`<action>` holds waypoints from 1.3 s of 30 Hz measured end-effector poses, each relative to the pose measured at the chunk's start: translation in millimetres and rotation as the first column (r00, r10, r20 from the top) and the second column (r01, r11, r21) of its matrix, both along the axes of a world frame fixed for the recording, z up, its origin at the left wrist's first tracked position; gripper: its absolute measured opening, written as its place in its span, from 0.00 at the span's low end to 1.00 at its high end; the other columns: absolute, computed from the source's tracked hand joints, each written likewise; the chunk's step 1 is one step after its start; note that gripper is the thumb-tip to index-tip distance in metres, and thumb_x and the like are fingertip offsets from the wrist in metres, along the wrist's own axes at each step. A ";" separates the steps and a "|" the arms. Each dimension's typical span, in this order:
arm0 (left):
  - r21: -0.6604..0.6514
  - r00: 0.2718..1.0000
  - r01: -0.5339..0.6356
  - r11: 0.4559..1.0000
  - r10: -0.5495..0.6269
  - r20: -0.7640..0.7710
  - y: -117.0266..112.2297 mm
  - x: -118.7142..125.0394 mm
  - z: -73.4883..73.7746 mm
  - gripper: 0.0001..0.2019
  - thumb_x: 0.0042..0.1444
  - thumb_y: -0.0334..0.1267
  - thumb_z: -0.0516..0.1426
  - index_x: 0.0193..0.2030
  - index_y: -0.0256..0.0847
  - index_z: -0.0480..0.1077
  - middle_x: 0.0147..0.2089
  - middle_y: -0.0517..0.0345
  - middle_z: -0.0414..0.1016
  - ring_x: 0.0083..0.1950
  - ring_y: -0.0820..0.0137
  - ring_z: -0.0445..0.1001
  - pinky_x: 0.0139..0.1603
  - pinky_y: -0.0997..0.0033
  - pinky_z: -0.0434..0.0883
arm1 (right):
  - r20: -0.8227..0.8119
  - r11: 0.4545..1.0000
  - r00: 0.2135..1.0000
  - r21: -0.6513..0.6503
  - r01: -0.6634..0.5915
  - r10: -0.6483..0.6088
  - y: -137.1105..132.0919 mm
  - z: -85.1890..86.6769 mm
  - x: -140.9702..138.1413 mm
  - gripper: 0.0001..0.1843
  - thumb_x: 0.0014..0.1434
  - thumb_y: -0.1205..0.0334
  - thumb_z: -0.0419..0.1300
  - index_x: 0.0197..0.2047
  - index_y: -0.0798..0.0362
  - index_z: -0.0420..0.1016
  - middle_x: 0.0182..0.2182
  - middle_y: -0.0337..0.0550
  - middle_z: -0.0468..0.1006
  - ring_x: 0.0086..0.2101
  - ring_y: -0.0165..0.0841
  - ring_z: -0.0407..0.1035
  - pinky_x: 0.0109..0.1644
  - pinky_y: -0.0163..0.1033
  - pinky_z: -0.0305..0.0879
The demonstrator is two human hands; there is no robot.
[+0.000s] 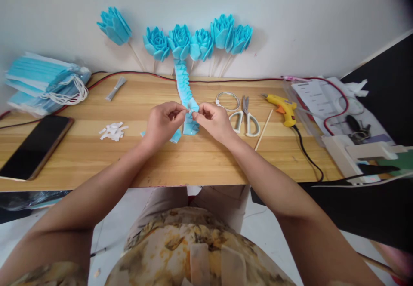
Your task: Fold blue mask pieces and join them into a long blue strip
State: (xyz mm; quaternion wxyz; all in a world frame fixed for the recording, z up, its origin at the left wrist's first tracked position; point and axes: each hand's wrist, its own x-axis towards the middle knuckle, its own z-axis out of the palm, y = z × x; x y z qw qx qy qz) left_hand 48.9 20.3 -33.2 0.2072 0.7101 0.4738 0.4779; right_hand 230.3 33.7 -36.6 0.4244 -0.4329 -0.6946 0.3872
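Note:
My left hand (165, 121) and my right hand (215, 121) meet over the middle of the wooden table, fingertips almost touching. Between them they pinch a small blue fabric piece (193, 104), its exact shape partly covered by the fingers. Beneath and behind it, a long row of overlapping blue fabric pieces (182, 81) runs back toward the wall. Close to my left hand lies another blue scrap (176, 136), partly hidden. Blue fabric flowers on sticks, one in the middle (180, 41) among several, lean against the wall.
On the right are white-handled scissors (245, 116), a wire ring (228, 101), a thin stick (263, 129) and a yellow glue gun (281, 106) with a cable. On the left lie white strips (112, 131), a phone (36, 147), grey ties (115, 89) and bagged blue masks (38, 79).

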 end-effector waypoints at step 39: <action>-0.276 0.953 0.205 0.939 -0.127 0.273 6.7 -6.7 2.0 0.12 0.59 0.46 0.60 0.30 0.43 0.66 0.22 0.64 0.61 0.22 0.74 0.57 0.23 0.70 0.58 | -0.183 0.979 0.975 -0.135 -0.152 0.126 2.9 -4.4 2.2 0.16 0.59 0.51 0.63 0.27 0.50 0.63 0.24 0.34 0.68 0.27 0.27 0.63 0.32 0.35 0.61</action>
